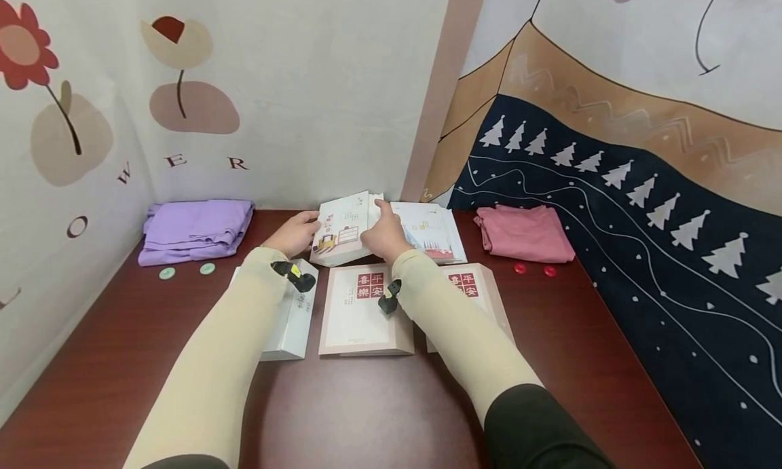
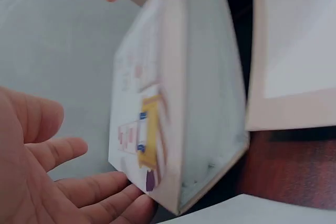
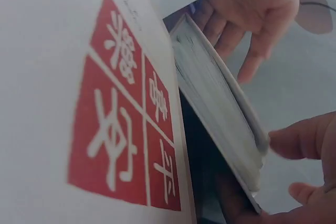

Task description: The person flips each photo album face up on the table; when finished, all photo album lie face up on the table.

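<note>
A thick white book (image 1: 342, 228) with a small yellow picture on its cover lies tilted at the back middle of the table. My right hand (image 1: 387, 237) pinches its right side, thumb against the cover and fingers underneath, as the right wrist view shows. At the opposite edge, my left hand (image 1: 294, 234) touches the book with loosely straight fingers, its thumb standing off the cover in the left wrist view. Just right of it lies another white book (image 1: 435, 235) with a blue and red drawing. Below my wrists is a book with red square characters (image 1: 360, 320).
A second red-stamped book (image 1: 489, 299) lies under my right forearm, a pale book (image 1: 293, 333) beside my left. Folded purple cloth (image 1: 195, 231) with green buttons (image 1: 208, 269) is at the left. Folded pink cloth (image 1: 525, 233) and red buttons (image 1: 520, 268) are at the right.
</note>
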{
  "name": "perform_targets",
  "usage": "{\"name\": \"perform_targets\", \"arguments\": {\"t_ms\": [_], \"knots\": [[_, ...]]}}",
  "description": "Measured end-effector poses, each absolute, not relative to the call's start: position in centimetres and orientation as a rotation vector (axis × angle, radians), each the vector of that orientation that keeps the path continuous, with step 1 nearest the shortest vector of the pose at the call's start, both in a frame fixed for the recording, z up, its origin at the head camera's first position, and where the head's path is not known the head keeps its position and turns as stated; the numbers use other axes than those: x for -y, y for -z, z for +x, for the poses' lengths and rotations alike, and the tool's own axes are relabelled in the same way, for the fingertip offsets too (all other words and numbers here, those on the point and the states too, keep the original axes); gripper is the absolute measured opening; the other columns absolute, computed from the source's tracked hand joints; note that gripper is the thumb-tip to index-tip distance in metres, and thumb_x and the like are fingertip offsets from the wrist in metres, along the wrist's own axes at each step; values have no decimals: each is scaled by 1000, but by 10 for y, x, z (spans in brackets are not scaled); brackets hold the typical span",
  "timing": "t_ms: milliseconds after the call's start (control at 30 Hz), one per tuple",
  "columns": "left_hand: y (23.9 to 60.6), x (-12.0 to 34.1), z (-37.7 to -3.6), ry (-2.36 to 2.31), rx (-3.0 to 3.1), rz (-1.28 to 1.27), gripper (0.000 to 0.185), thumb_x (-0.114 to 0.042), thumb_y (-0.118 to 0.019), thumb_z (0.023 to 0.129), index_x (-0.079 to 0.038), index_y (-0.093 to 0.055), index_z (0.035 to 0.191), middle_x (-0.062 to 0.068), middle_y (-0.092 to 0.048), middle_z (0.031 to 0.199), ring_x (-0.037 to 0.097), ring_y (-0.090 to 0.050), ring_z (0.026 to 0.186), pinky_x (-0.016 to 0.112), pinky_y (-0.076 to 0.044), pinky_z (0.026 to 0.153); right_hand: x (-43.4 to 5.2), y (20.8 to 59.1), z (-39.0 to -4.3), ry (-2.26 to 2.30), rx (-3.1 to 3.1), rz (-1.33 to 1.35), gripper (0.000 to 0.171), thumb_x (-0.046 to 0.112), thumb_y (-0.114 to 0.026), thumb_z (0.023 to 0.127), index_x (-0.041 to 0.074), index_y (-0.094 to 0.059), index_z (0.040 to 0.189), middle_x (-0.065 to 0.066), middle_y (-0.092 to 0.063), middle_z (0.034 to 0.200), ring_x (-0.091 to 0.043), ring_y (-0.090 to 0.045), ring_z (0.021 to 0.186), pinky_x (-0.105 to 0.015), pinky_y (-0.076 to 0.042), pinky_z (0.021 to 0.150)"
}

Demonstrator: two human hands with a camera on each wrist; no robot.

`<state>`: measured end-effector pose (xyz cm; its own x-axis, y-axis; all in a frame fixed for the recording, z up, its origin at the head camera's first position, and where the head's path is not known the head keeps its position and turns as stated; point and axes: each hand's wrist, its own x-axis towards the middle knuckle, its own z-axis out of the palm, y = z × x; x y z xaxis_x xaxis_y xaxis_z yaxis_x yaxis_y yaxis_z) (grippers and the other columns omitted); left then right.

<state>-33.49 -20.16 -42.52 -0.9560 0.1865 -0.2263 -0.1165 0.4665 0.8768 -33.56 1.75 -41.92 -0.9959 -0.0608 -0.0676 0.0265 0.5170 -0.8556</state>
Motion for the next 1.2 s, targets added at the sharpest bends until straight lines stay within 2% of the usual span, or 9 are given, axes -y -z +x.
{"name": "perform_targets", "arguments": {"t_ms": [100,200,467,667,800,1000,1200], "knots": [[425,207,-335,-1576,-2395,27,59,-21,-30,115,-4,-12,169,26,-36,164,39,-44,147,54,-41,118,-18,420,-338,1610,-2531,-10,91,-3,-71,89,21,-30,166,-16,-38,167,-33,-43,149,-43,-42,118],[425,213,-336,-1627,-2391,13,59,-19,-31,115,-4,-11,169,28,-34,165,41,-42,148,56,-39,119,-19,422,-341,1662,-2405,-22,90,2,-73,92,21,-28,167,-15,-34,170,-33,-34,156,-46,-34,125],[425,224,-332,-1598,-2442,84,58,-17,-32,114,-1,-15,168,27,-34,166,41,-45,144,56,-39,120,-26,423,-344,1649,-2274,-113,96,26,-77,97,22,-15,171,-12,-20,175,-37,-27,159,-52,-29,127],[422,234,-306,-1632,-2460,127,57,-19,-33,115,-1,-19,167,27,-25,170,46,-31,154,60,-30,124,-30,419,-345,1699,-2250,-186,102,30,-79,96,24,-11,171,-18,-17,175,-36,-20,161,-50,-23,130],[417,245,-280,-1593,-2536,195,55,-17,-35,115,-1,-22,167,31,-29,167,50,-32,153,62,-31,123,-32,407,-334,1716,-2252,-193,98,33,-79,96,28,-16,170,-18,-25,173,-36,-27,159,-51,-26,129],[413,268,-235,-1509,-2627,230,57,-21,-41,115,-4,-26,167,30,-35,165,49,-33,152,65,-29,122,-27,391,-297,1661,-2298,-240,94,39,-81,94,30,-25,168,-16,-39,167,-37,-39,153,-54,-35,123],[423,289,-193,-1430,-2701,164,66,-22,-57,110,-2,-28,166,32,-33,165,54,-33,150,69,-30,118,-16,396,-262,1563,-2213,-346,97,39,-86,90,31,-28,167,-18,-38,167,-37,-55,139,-48,-54,107]]}}
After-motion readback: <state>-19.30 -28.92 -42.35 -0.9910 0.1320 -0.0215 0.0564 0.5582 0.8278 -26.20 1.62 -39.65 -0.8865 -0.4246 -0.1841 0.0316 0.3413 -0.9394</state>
